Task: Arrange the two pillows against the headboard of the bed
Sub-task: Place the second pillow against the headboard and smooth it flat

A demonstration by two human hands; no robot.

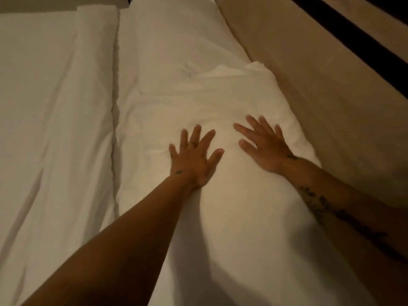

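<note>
Two white pillows lie in a row along the tan padded headboard [309, 69], which runs down the right side of the view. The near pillow [198, 102] fills the middle and bottom. The far pillow [167, 34] lies beyond it, its near end tucked under the near pillow's creased edge. My left hand [195, 157] rests flat on the near pillow with fingers spread. My right hand [263, 143] lies flat beside it, closer to the headboard, fingers apart too. Neither hand grips any fabric.
A white duvet [48, 129] covers the bed to the left of the pillows, with a folded band [97, 40] along its top edge. A dark strip [357, 38] crosses the wall above the headboard.
</note>
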